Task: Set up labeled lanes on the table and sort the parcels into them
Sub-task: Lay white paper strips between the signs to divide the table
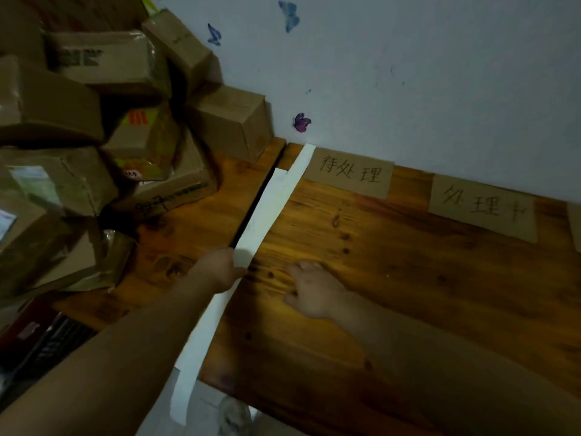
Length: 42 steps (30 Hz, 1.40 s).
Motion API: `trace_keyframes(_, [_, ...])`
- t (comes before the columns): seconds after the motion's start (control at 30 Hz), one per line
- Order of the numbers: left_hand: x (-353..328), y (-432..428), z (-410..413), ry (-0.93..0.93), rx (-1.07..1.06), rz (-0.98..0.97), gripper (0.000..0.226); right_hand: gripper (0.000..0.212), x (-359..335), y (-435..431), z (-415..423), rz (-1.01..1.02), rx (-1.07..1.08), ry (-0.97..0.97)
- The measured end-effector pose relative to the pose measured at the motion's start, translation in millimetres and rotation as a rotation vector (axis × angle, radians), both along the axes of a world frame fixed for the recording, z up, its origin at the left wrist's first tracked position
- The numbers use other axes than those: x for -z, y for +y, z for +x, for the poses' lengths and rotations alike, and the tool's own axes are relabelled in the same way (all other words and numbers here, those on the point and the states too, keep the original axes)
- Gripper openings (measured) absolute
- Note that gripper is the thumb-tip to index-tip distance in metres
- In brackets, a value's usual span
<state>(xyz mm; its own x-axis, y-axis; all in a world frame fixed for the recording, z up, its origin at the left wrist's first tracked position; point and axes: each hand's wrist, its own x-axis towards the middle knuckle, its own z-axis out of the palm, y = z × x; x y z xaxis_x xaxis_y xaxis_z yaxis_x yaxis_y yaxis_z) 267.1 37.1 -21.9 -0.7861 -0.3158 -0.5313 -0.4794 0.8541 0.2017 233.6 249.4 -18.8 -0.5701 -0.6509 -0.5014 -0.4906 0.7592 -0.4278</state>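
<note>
On table (408, 294) | L grip (220, 269) pinches paper strip (267, 212) | R grip (314, 289) released, flat.

I see a white strip (267, 209) running from 12 o'clock toward 7. A handwritten cardboard label (350, 174) lies at 1, a second label (482, 207) at 2; brown parcels (72, 61) pile at 10.

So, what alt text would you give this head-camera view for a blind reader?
A person's left hand touches a long white paper strip running across a wooden table from the wall, the right hand resting on the wood beside it. Two handwritten brown cardboard labels lie along the wall; brown cardboard parcels are piled at left.
</note>
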Motion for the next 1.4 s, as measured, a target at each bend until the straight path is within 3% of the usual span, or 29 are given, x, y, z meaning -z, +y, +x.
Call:
trace_keyframes(0.1, [21,-3,-5,-0.032,0.112,-0.018,0.052,0.065,10,-24,15,0.008,0.112,-0.026])
trace_keyframes(0.23, [34,-12,-6,0.072,0.171,-0.011,0.041,0.065,15,-51,37,0.021,0.3,-0.058])
trace_keyframes(0.4, [34,-26,-8,0.149,0.238,0.087,0.016,0.07,13,-85,62,0.068,0.49,-0.135])
trace_keyframes(0.77, [8,-40,-9,0.187,0.038,0.124,0.022,0.059,-7,-114,91,-0.085,0.736,-0.17])
trace_keyframes(0.87, [-9,-43,-9,0.253,-0.104,0.247,0.016,0.053,-21,-121,94,-0.196,0.833,-0.283])
trace_keyframes(1.0, [-37,-35,-10,0.275,-0.344,0.604,0.016,0.048,-35,-135,95,-0.427,0.971,-0.438])
trace_keyframes(1.17, [-67,-2,-21,0.234,-0.456,0.913,0.021,0.038,-58,-115,93,-0.52,1.13,-0.272])
trace_keyframes(1.4, [-110,84,-36,0.211,-0.377,1.107,0.019,0.044,-84,-22,111,-0.511,1.204,-0.145])
